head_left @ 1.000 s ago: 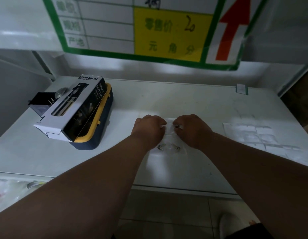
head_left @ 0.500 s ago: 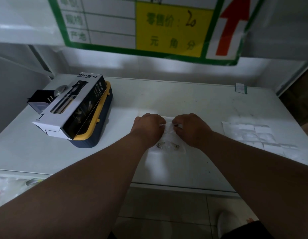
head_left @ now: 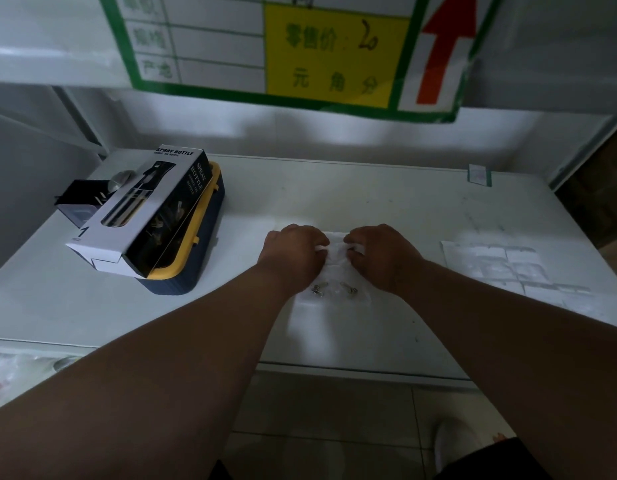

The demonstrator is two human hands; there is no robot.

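My left grip (head_left: 295,252) and right grip (head_left: 381,254) at frame centre, both pinching the top edge of a clear bag (head_left: 334,270) on the surface (head_left: 369,202); small metal parts (head_left: 316,290) inside

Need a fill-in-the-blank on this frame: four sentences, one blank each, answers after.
1. The left hand and right hand both pinch the top of a small clear ____ lying on the white table.
2. Inside it lie ____ small metal pieces.
3. The spray bottle box rests on a navy container with a ____ rim.
4. The red arrow on the sign above points ____.

Missing words: bag; two; yellow; up.
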